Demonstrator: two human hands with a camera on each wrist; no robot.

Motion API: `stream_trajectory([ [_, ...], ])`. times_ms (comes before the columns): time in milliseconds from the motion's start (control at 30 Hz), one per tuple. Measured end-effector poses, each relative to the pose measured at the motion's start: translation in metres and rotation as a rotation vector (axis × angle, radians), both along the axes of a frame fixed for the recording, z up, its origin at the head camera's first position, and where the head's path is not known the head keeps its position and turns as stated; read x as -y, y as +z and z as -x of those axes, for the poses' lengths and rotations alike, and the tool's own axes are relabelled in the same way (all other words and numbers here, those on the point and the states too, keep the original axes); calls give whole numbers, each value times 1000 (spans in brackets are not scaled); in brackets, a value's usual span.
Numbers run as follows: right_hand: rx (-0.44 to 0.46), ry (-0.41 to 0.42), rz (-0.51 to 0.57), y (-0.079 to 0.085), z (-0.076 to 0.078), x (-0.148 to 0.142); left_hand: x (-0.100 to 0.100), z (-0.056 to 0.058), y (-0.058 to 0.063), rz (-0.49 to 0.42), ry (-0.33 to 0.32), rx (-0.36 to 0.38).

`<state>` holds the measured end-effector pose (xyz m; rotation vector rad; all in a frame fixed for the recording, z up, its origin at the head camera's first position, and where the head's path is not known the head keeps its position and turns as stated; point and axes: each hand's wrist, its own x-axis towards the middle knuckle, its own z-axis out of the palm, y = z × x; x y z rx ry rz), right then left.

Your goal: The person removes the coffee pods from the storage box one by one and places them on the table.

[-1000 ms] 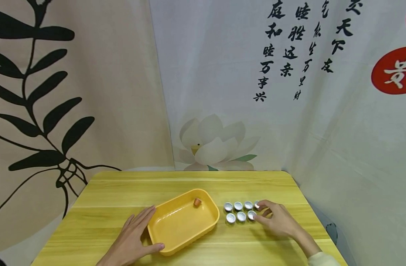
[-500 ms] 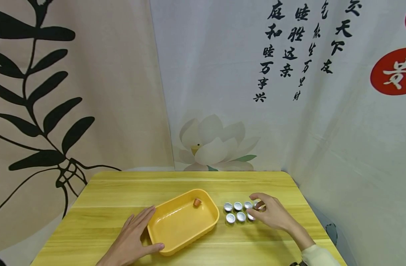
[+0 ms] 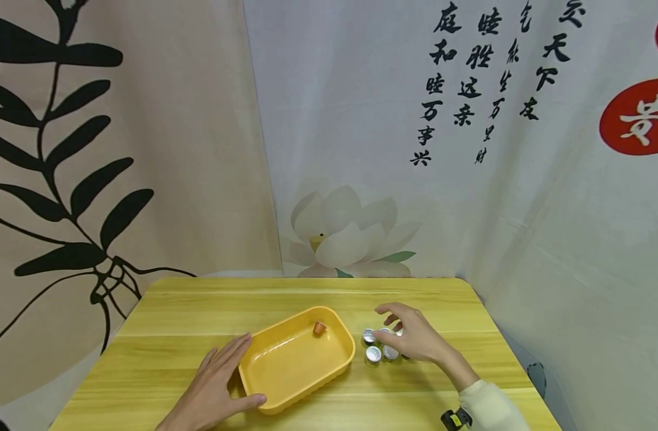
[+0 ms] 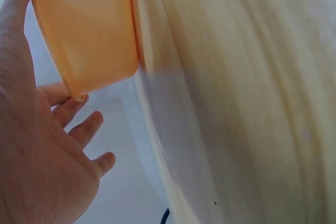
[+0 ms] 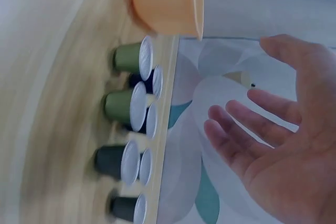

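A yellow plastic tray (image 3: 291, 359) lies at a slant on the table, with one copper-coloured coffee capsule (image 3: 320, 328) tipped over inside. My left hand (image 3: 212, 383) rests against the tray's left end, thumb on the near corner and fingers stretched along the side. To the tray's right, several coffee capsules (image 3: 373, 354) stand foil lid up in two rows. Green capsules (image 5: 128, 57) and dark capsules (image 5: 113, 162) show in the right wrist view. Above the rows hovers my right hand (image 3: 415, 341), fingers spread and loosely bent, holding nothing; it hides some capsules in the head view.
The wood-grain table (image 3: 199, 311) ends at a back edge before a hanging cloth (image 3: 350, 120) printed with a flower and characters. A black wrist strap (image 3: 455, 419) shows by the right sleeve.
My right hand has moved left, from the right end of the capsule rows to above their middle and left. The left hand, the tray and the copper capsule stay put.
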<state>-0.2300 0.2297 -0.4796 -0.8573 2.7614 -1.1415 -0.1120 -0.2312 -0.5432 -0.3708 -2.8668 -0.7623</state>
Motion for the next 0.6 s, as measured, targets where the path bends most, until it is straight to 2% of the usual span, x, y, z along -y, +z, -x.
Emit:
stream_trajectory([
  [233, -2, 62, 4, 4, 8, 30, 1, 0, -4, -7, 4, 7],
  [600, 15, 165, -40, 11, 16, 75, 2, -1, -3, -19, 3, -9],
])
